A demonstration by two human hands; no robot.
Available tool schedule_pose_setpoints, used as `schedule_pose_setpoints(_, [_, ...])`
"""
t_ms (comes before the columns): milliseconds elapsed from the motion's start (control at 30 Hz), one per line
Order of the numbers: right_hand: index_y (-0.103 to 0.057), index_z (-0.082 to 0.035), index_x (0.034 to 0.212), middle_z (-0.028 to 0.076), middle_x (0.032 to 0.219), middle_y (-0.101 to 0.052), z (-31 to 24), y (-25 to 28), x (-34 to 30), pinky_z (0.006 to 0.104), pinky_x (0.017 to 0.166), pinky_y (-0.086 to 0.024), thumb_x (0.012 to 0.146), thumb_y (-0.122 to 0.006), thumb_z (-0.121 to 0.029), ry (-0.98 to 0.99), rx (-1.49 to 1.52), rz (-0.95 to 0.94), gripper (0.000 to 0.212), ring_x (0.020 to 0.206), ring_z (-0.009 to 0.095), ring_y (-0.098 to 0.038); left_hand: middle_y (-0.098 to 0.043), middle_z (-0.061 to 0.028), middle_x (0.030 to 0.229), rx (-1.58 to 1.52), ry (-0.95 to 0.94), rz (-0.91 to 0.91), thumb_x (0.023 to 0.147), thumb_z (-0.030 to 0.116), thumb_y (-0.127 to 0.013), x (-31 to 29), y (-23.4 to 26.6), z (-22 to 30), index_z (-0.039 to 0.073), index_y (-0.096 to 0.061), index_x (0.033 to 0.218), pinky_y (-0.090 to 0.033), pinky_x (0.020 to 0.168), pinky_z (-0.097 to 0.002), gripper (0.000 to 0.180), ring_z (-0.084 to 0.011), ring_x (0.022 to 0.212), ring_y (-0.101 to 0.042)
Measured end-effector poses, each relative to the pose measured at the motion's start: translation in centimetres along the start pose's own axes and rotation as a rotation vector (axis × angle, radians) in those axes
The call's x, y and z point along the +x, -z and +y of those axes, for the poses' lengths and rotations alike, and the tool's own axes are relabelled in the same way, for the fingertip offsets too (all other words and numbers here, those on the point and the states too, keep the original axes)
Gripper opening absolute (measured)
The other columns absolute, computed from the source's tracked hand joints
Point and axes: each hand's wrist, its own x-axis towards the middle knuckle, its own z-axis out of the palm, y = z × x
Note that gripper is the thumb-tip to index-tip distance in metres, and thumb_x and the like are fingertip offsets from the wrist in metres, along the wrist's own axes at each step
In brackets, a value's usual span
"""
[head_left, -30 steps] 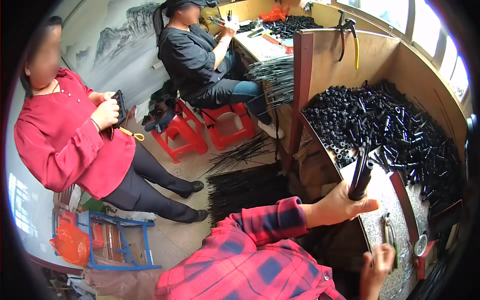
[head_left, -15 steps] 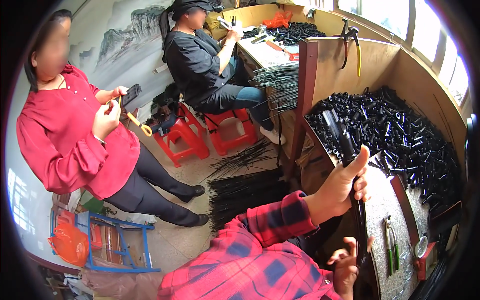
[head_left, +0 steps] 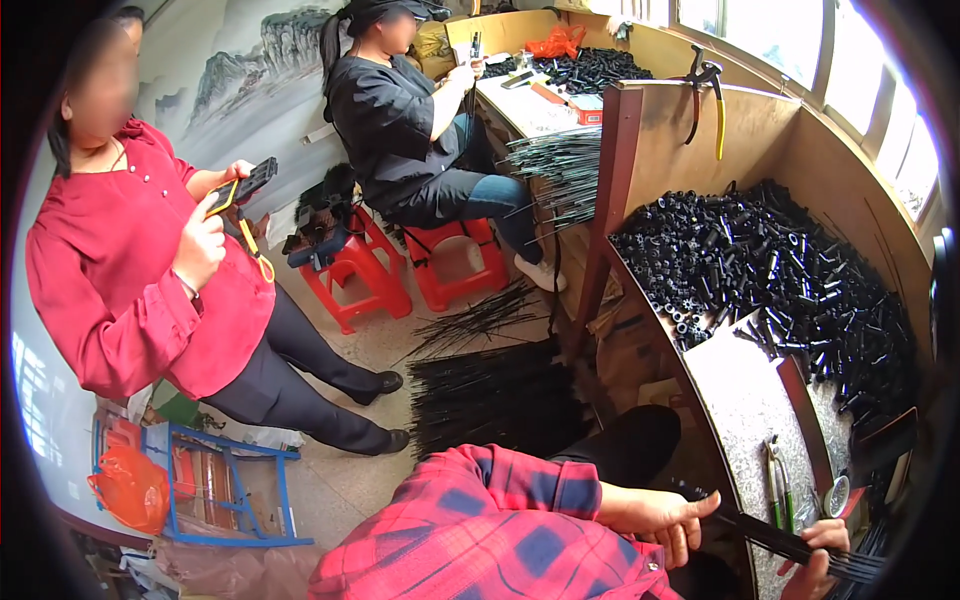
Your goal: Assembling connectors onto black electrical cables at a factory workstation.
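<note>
A bundle of thin black rods [head_left: 765, 533] lies slantwise across my two hands, above the near end of the worktable. Close to its upper left end, my left hand [head_left: 665, 515] is wrapped round it with the thumb along the top. My right hand [head_left: 822, 552] grips the bundle farther right, where the rods fan out toward the lower right. Part of the right hand is cut off by the dark picture rim. Green-handled pliers [head_left: 789, 508] lie on the pale speckled worktable [head_left: 718, 400] just beyond the bundle.
A heap of small black tubular parts [head_left: 780, 275] fills the walled far side of the table. Yellow-and-red-handled pliers [head_left: 720, 125] hang on the partition. Black rods [head_left: 490, 400] cover the floor at left. Two co-workers are near: one standing [head_left: 160, 270], one seated [head_left: 390, 130].
The bundle has swung from nearly upright to a low slant. My left hand has dropped, and my right hand has moved right and closed on the rods.
</note>
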Motion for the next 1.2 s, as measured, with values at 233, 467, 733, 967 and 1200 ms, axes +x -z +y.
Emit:
schedule_pose_setpoints(233, [-0.057, -0.003, 0.08, 0.005, 0.075, -0.055, 8.5, -4.3, -2.1, 0.027, 0.056, -0.041, 0.075, -0.068, -0.009, -0.244, -0.293, -0.218, 0.013, 0.061, 0.013, -0.05, -0.062, -0.0051, 0.08, 0.34, -0.626, 0.174, 0.089, 0.057, -0.05, -0.2, 0.4, 3.4, 0.002, -0.054, 0.096, -0.048, 0.061, -0.0245, 0.055, -0.0108, 0.07, -0.059])
schedule_pose_setpoints(467, [-0.055, -0.002, 0.071, 0.002, 0.053, -0.051, 11.1, -9.3, -3.0, 0.0252, 0.041, -0.037, 0.075, -0.07, -0.005, -0.436, -0.106, -0.346, 0.016, 0.042, 0.01, -0.047, -0.055, -0.0086, 0.103, 0.522, -0.942, 0.334, 0.082, 0.048, -0.066, -0.7, -1.6, 8.2, 0.0, -0.045, 0.121, -0.048, 0.077, -0.029, 0.065, -0.0131, 0.088, -0.055])
schedule_pose_setpoints(733, [-0.056, 0.0, 0.066, 0.003, 0.05, -0.051, 12.3, -10.1, -3.2, 0.0273, 0.043, -0.037, 0.073, -0.072, -0.008, -0.257, -0.204, -0.373, 0.019, 0.045, 0.01, -0.046, -0.055, -0.0078, 0.101, 0.435, -1.101, 0.341, 0.08, 0.039, -0.072, -1.6, -3.7, 12.1, 0.004, -0.045, 0.117, -0.048, 0.079, -0.0299, 0.058, -0.0119, 0.09, -0.054])
schedule_pose_setpoints(967, [-0.053, -0.002, 0.065, 0.001, 0.049, -0.05, 12.2, -10.1, -3.0, 0.0249, 0.04, -0.036, 0.076, -0.071, -0.008, -0.423, -0.061, -0.312, 0.022, 0.042, 0.008, -0.047, -0.053, -0.0022, 0.093, 0.422, -1.144, 0.312, 0.082, 0.023, -0.073, -1.7, -3.4, 12.9, 0.005, -0.052, 0.109, -0.048, 0.07, -0.0236, 0.038, -0.0085, 0.081, -0.054])
schedule_pose_setpoints(1200, [-0.052, -0.002, 0.064, 0.001, 0.05, -0.049, 12.2, -9.7, -2.6, 0.025, 0.041, -0.037, 0.074, -0.072, -0.007, -0.355, -0.139, -0.334, 0.023, 0.042, 0.009, -0.047, -0.06, 0.001, 0.078, 0.518, -1.165, 0.271, 0.082, 0.015, -0.071, -1.7, -3.7, 13.8, 0.004, -0.062, 0.084, -0.045, 0.064, -0.0235, 0.015, -0.0065, 0.073, -0.054])
